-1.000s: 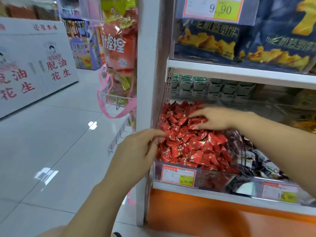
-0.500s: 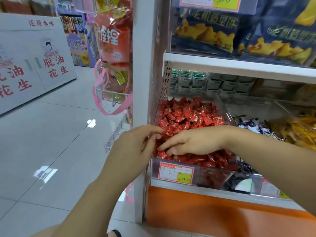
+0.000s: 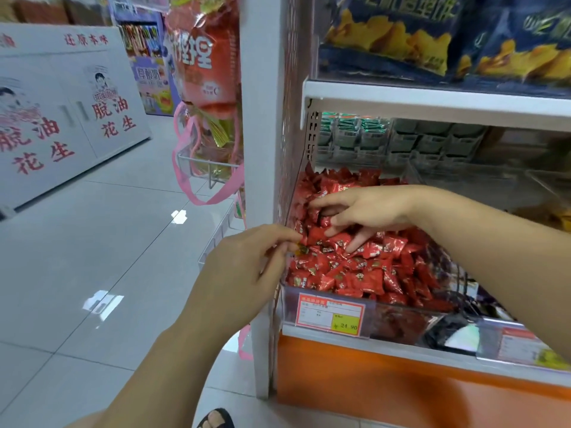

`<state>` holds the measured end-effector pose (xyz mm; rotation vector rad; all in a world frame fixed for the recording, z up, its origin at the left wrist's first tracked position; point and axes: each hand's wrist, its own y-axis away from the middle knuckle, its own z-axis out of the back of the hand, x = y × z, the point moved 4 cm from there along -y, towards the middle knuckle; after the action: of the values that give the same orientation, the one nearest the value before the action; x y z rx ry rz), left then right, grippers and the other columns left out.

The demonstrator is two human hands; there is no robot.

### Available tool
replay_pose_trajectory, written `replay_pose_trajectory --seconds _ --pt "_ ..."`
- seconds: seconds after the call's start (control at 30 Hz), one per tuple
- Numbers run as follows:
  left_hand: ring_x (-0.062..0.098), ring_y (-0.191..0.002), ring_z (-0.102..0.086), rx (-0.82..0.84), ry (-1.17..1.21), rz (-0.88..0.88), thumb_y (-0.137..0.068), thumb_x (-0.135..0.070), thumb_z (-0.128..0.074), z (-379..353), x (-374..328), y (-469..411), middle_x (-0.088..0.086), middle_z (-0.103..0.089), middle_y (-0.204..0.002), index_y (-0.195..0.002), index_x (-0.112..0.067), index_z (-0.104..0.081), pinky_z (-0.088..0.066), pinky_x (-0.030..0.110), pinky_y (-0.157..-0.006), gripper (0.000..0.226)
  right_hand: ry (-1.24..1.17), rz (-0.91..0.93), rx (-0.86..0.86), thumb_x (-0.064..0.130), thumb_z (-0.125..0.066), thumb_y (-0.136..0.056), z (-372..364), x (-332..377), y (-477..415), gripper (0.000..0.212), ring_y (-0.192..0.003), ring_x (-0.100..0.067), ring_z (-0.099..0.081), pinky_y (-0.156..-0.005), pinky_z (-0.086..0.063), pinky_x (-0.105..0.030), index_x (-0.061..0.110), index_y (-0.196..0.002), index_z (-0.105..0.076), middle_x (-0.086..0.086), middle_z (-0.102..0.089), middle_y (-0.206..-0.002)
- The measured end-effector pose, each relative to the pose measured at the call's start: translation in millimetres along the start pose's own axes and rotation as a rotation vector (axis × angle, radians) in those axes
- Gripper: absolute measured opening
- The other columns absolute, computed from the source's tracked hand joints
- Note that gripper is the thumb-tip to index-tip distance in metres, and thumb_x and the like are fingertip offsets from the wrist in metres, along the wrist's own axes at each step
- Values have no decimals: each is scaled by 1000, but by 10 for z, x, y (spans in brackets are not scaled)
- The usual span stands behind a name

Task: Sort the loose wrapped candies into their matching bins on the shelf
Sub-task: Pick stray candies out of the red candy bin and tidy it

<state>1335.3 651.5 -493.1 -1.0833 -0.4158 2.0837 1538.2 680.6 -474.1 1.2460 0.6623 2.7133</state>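
Note:
A clear bin (image 3: 404,319) on the lower shelf is heaped with red wrapped candies (image 3: 364,273). My left hand (image 3: 247,270) is at the bin's left edge, and its thumb and fingertips pinch a small yellow-and-dark wrapped candy (image 3: 301,250). My right hand (image 3: 367,213) reaches across from the right and rests on the red pile, fingers spread and pointing down into the candies. I see nothing held in it.
An orange price tag (image 3: 329,316) is on the bin front. Right of it is a bin of dark wrapped candies (image 3: 485,304), and yellow ones (image 3: 564,217) beyond. Blue snack bags (image 3: 401,41) fill the upper shelf. A white upright (image 3: 261,149) borders the aisle floor (image 3: 92,257).
My right hand moved from the bin's front edge back up onto the middle of the red pile and spread its fingers. My left hand stayed at the left edge, still pinching.

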Motion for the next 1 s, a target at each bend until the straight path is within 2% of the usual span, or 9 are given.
replay_pose_trajectory --seconds 0.17,0.3,0.37,0.47,0.57,0.67,0.7,0.83,1.0 --pt "-10 -81 -58 0 -16 11 -89 -23 -50 9 14 -1 -23 -67 -88 -103 -28 -69 -45 8 -72 25 -32 -39 -47 3 -39 -99 144 -104 69 53 -116 -20 -54 -86 -55 -44 20 -148 -25 -7 -27 -153" --pt "-13 -79 -56 0 -14 14 -89 -22 -50 11 -2 -9 -22 -68 -88 -104 -27 -69 -43 5 -72 25 109 -16 -17 6 -44 -98 148 -88 196 48 -112 -20 -58 -76 -59 -39 21 -143 -37 -4 -39 -146" --pt "-13 -78 -56 0 -20 9 -89 -23 -50 10 -2 -13 -21 -68 -88 -104 -26 -69 -43 6 -72 25 250 63 -38 10 -49 -96 95 35 261 40 -103 -17 -63 -73 -59 -34 23 -134 -49 -3 -54 -132" --pt "-11 -79 -57 0 -26 1 -89 -25 -49 6 8 -10 -20 -68 -89 -105 -27 -69 -46 9 -72 25 613 340 -242 21 -57 -92 -80 279 206 26 -98 -12 -64 -89 -52 -29 25 -117 -64 2 -68 -112" --pt "-7 -78 -58 -2 -11 -8 -89 -32 -45 1 12 -4 -20 -69 -89 -104 -28 -69 -47 13 -70 28 914 506 -276 40 -58 -88 -379 284 -8 26 -108 -19 -54 -96 -43 -41 30 -111 -66 2 -65 -111" --pt "-6 -79 -58 -4 -8 -1 -89 -29 -48 8 17 -2 -19 -69 -89 -103 -29 -69 -48 13 -70 25 1083 395 -203 57 -53 -85 -432 124 -133 41 -122 -22 -40 -102 -34 -41 34 -119 -61 -1 -51 -128" --pt "-7 -79 -58 -5 -12 -1 -88 -26 -50 11 15 -4 -19 -69 -90 -103 -29 -69 -47 13 -70 24 1108 368 -192 59 -52 -85 -408 104 -129 42 -121 -22 -39 -102 -33 -39 34 -118 -60 -1 -48 -128" --pt "-11 -79 -56 9 -16 -10 -88 -22 -50 20 8 -13 -22 -67 -89 -103 -27 -69 -45 8 -71 25 1183 356 -162 51 -54 -88 -293 101 -36 22 -110 -16 -40 -95 -33 -35 34 -96 -63 6 -49 -112" --pt "-11 -82 -57 18 -2 12 -88 -25 -48 19 14 -10 -27 -65 -90 -104 -29 -69 -45 7 -73 27 1221 315 -119 45 -46 -94 -183 -106 202 24 -116 -11 -41 -102 -27 -31 36 -108 -64 15 -51 -119"
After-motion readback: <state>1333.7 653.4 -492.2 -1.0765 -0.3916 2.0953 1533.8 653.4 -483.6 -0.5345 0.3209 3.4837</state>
